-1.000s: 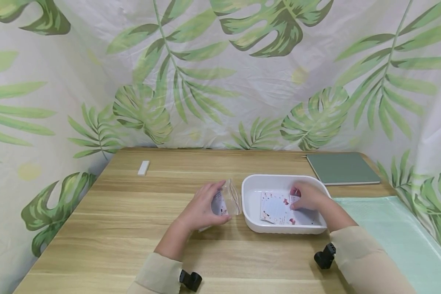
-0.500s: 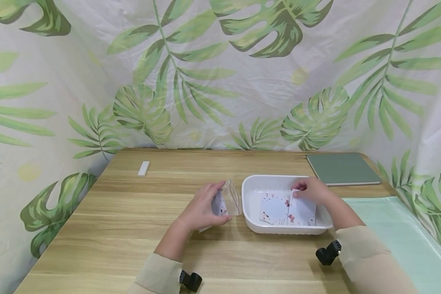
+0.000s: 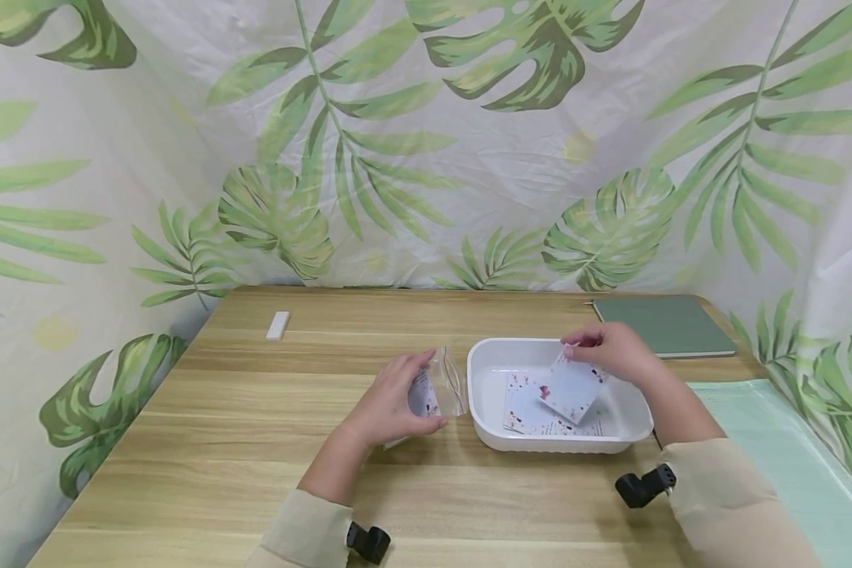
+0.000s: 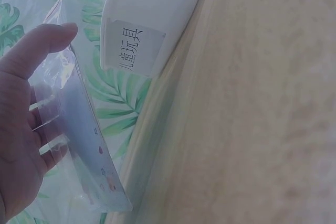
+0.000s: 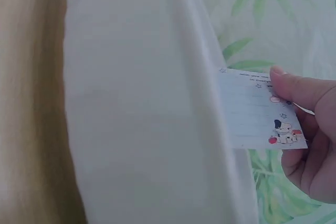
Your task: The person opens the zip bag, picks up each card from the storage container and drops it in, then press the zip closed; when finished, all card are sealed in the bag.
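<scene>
In the head view my left hand holds a clear zip bag, its open mouth facing the white plastic basin. A printed card shows through the plastic; the left wrist view has the thumb at the bag's edge and the fingers behind it. My right hand pinches one small card by its upper edge, tilted over the basin. Cartoon animals and ruled lines on that card appear in the right wrist view. Other cards lie flat on the basin's floor.
A white label with black characters is on the basin's end wall. Behind the basin, to the right, lies a green notebook. A pale green mat covers the table's right side. A small white block sits far left.
My right hand has lifted a card up from the others in the basin, moving up and slightly right, and the card has turned at an angle. The left hand and bag stay put.
</scene>
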A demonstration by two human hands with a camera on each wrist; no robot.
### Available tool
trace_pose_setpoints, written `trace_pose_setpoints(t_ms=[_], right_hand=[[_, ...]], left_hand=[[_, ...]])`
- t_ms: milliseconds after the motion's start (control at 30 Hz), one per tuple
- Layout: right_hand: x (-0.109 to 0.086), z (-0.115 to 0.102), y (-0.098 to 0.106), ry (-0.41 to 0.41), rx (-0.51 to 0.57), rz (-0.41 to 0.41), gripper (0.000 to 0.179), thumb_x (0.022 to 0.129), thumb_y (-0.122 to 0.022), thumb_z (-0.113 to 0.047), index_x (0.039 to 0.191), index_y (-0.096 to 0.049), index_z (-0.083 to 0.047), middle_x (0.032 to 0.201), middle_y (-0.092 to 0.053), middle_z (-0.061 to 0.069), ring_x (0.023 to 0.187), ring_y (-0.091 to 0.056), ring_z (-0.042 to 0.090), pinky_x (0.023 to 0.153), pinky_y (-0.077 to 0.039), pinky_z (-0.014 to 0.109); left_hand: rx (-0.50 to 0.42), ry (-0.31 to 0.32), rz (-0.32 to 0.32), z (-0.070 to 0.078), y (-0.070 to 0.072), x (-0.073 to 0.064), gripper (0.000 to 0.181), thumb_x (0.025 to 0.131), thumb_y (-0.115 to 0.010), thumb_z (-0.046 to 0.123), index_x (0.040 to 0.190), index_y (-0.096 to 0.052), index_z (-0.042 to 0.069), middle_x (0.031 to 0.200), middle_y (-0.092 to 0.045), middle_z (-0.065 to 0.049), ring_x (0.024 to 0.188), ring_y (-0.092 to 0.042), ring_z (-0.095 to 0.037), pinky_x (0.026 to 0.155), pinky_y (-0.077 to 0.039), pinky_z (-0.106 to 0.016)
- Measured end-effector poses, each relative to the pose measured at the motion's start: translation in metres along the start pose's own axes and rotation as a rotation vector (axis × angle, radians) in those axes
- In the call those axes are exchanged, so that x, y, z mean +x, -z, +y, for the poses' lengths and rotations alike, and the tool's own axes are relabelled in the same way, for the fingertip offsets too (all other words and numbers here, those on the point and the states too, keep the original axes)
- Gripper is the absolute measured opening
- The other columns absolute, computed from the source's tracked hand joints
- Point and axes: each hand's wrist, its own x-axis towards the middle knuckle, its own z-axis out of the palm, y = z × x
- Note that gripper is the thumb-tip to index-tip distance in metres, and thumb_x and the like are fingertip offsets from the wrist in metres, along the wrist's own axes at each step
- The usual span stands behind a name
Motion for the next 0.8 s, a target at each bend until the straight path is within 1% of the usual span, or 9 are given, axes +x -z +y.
trace_pose_setpoints(t_ms=[67, 167, 367, 433, 500, 633, 700, 800], right_hand=[[-0.003, -0.006, 0.003, -0.001, 0.026, 0.023, 0.042, 0.092, -0.067, -0.030, 0.125, -0.066, -0.004, 0.106, -0.067, 0.014, 0.091, -0.058, 0.022, 0.073, -0.047, 0.027], [-0.009, -0.014, 0.006, -0.016, 0.094, 0.057, 0.044, 0.092, -0.067, -0.030, 0.127, -0.065, -0.004, 0.108, -0.068, 0.014, 0.089, -0.059, 0.019, 0.073, -0.049, 0.025], [-0.021, -0.034, -0.001, -0.055, 0.229, 0.136, 0.040, 0.091, -0.068, -0.027, 0.123, -0.066, -0.003, 0.105, -0.071, 0.010, 0.079, -0.058, 0.012, 0.067, -0.052, 0.025], [-0.025, -0.042, -0.006, -0.064, 0.291, 0.169, 0.040, 0.091, -0.067, -0.026, 0.122, -0.065, -0.002, 0.101, -0.072, 0.005, 0.077, -0.059, 0.010, 0.066, -0.051, 0.026], [-0.028, -0.049, -0.013, -0.070, 0.369, 0.201, 0.040, 0.091, -0.067, -0.026, 0.122, -0.064, -0.001, 0.094, -0.073, -0.001, 0.075, -0.059, 0.009, 0.066, -0.052, 0.027], [-0.030, -0.059, -0.031, -0.049, 0.542, 0.249, 0.039, 0.091, -0.067, -0.020, 0.120, -0.062, 0.004, 0.078, -0.069, -0.015, 0.071, -0.060, 0.005, 0.064, -0.053, 0.025], [-0.029, -0.064, -0.040, -0.054, 0.594, 0.264, 0.036, 0.091, -0.067, -0.018, 0.119, -0.062, 0.005, 0.075, -0.067, -0.016, 0.070, -0.060, 0.005, 0.063, -0.053, 0.024], [-0.027, -0.069, -0.052, -0.060, 0.632, 0.274, 0.034, 0.090, -0.067, -0.015, 0.117, -0.063, 0.005, 0.076, -0.069, -0.013, 0.070, -0.060, 0.005, 0.060, -0.053, 0.022]], left_hand=[[-0.002, 0.001, 0.000, 0.000, 0.000, 0.000, 0.096, 0.067, -0.083, 0.036, 0.148, -0.040, 0.011, 0.136, -0.053, -0.011, 0.120, -0.050, -0.027, 0.102, -0.043, -0.048], [-0.004, 0.001, -0.001, 0.000, 0.001, 0.000, 0.096, 0.067, -0.083, 0.036, 0.148, -0.040, 0.011, 0.136, -0.053, -0.011, 0.120, -0.050, -0.027, 0.102, -0.042, -0.048], [0.000, 0.001, -0.006, 0.001, 0.001, 0.000, 0.096, 0.067, -0.083, 0.037, 0.148, -0.040, 0.011, 0.136, -0.053, -0.010, 0.120, -0.050, -0.026, 0.102, -0.042, -0.048], [0.000, 0.007, -0.008, 0.001, 0.001, -0.001, 0.096, 0.067, -0.083, 0.037, 0.149, -0.040, 0.012, 0.136, -0.053, -0.010, 0.120, -0.050, -0.026, 0.102, -0.042, -0.048], [0.001, 0.012, -0.009, 0.002, 0.001, -0.001, 0.096, 0.067, -0.083, 0.038, 0.149, -0.040, 0.012, 0.136, -0.053, -0.010, 0.120, -0.049, -0.026, 0.102, -0.042, -0.048], [0.009, 0.022, -0.013, 0.002, 0.001, -0.001, 0.096, 0.067, -0.083, 0.039, 0.149, -0.040, 0.013, 0.137, -0.052, -0.009, 0.121, -0.049, -0.026, 0.103, -0.042, -0.048], [0.012, 0.025, -0.014, 0.002, 0.001, 0.000, 0.096, 0.067, -0.082, 0.039, 0.149, -0.039, 0.013, 0.138, -0.051, -0.009, 0.123, -0.048, -0.026, 0.104, -0.042, -0.048], [0.012, 0.033, -0.017, 0.002, 0.001, 0.000, 0.097, 0.067, -0.083, 0.039, 0.149, -0.039, 0.014, 0.139, -0.051, -0.009, 0.124, -0.048, -0.026, 0.105, -0.041, -0.048]])
